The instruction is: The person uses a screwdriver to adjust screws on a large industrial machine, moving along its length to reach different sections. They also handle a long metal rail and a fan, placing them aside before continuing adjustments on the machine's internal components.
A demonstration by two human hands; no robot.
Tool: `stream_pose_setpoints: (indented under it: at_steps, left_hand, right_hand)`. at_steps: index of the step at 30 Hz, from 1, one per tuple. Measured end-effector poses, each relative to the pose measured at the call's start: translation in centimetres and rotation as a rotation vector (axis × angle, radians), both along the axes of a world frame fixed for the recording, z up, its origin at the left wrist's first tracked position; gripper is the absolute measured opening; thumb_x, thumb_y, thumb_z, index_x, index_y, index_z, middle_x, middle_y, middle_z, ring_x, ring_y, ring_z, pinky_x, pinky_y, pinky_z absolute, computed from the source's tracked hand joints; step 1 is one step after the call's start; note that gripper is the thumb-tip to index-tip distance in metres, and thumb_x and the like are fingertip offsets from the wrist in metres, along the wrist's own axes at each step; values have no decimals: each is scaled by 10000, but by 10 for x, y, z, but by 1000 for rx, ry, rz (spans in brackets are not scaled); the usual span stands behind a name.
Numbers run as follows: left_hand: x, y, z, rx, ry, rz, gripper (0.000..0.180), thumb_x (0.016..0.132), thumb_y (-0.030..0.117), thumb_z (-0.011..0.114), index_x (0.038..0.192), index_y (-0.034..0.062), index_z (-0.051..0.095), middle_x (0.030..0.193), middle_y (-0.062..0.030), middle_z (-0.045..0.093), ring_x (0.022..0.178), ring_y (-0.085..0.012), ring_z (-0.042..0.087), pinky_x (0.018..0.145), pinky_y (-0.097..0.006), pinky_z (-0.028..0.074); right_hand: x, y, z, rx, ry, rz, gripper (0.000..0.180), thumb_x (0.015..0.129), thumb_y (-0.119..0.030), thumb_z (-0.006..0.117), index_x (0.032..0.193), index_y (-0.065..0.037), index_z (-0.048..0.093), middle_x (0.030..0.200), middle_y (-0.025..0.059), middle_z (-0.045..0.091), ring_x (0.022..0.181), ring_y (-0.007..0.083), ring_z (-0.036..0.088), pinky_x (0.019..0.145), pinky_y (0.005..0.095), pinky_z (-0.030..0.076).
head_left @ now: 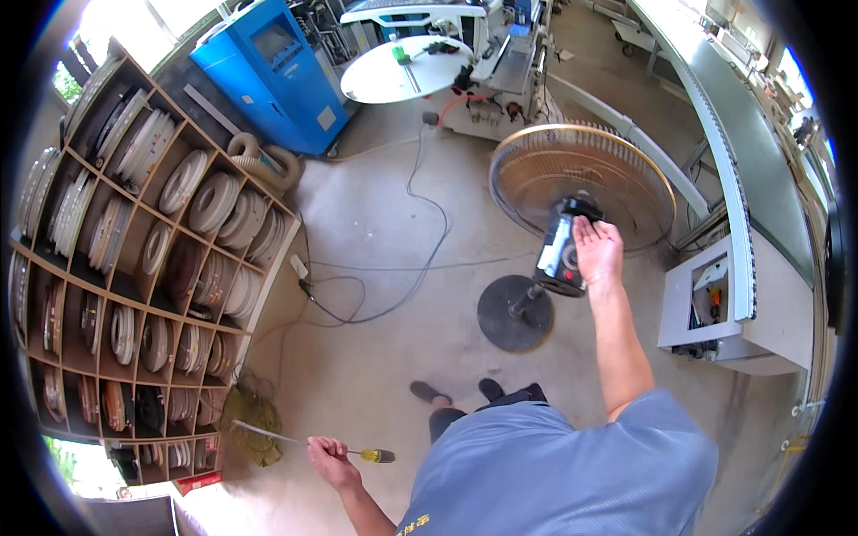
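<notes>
In the lower left my left hand (331,462) is closed around the shaft of a screwdriver (377,456) whose yellow-and-black handle points right. A thin pale strip (268,433) juts out from the other side of this fist; whether it is a separate piece I cannot tell. My right hand (599,252) reaches forward with its fingers laid along the black motor housing (559,255) of a large standing fan. The fan's round wire guard (583,174) has a gold-coloured rim and faces away from me. Below the housing stands its round black base (516,313).
A wooden rack (147,205) of edge-band rolls fills the left side. Cables (420,277) run over the floor. A blue cabinet (268,76) and a round white table (407,70) stand at the back. Along the right is a long workbench (760,170). A greenish sack (255,424) lies near the rack.
</notes>
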State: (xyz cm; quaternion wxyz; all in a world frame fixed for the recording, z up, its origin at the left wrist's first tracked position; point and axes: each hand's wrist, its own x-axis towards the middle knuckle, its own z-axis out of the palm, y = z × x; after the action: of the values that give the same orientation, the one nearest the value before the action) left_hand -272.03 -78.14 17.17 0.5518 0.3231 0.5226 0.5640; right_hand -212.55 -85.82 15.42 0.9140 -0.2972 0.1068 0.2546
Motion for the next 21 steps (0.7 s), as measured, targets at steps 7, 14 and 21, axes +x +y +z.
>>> stream_pose_setpoints:
  at_steps: [7, 14, 21]
  left_hand:
    - [-46, 130, -58, -118, -174, -194, 348, 1085, 287, 431, 777, 133, 383, 670, 29, 321, 584, -95, 322, 520, -260, 302]
    - [-37, 253, -58, -158, -52, -218, 358, 1075, 286, 455, 767, 115, 390, 664, 19, 330, 575, -102, 321, 525, -267, 306]
    - [0, 372, -102, -357, 62, -328, 357, 1061, 295, 489, 759, 122, 409, 636, 37, 322, 536, -84, 301, 490, -255, 279]
  right_hand:
    - [56, 12, -37, 124, -34, -70, 288, 865, -86, 561, 1091, 94, 574, 1102, 226, 671, 1075, 354, 647, 1046, 490, 486]
    - [53, -26, -42, -96, -34, -159, 384, 926, -46, 539, 1271, 117, 504, 1313, 224, 598, 1232, 334, 567, 1069, 449, 479]
    - [-21, 20, -1, -303, -98, 95, 368, 957, -131, 506, 1254, 80, 555, 1337, 220, 603, 1257, 282, 572, 725, 253, 575]
